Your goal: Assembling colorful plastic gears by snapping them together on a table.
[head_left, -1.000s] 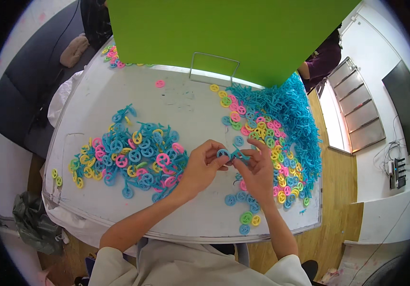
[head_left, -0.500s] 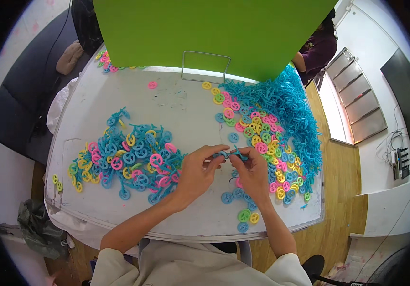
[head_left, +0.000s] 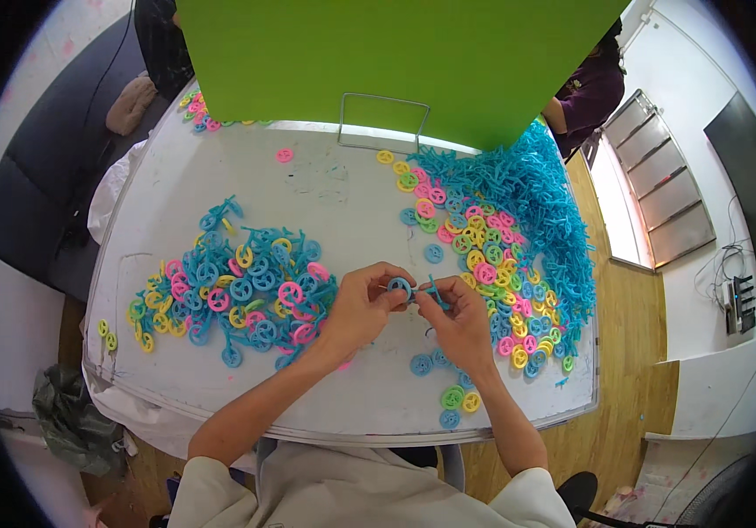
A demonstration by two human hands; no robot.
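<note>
in the head view, your left hand [head_left: 362,310] pinches a blue wheel [head_left: 400,285]; your right hand [head_left: 464,326] pinches a teal stem [head_left: 433,289] just beside it, above the white table [head_left: 387,392]. a mixed heap [head_left: 241,289] lies left; loose wheels [head_left: 485,273] and a teal pile [head_left: 549,211] lie right.

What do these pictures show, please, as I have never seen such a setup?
There is no machine here: a fisheye camera worn on a person's head looks down at their work, so straight edges bend. The left hand holds a round, light-blue, spoked plastic-looking wheel; the right hand pinches a thin, teal, branching plastic-looking piece. On the white tabletop, a mixed pile of coloured wheels and teal pieces lies to the left; to the right are scattered blue, green, yellow and pink wheels, beside a teal heap.
</note>
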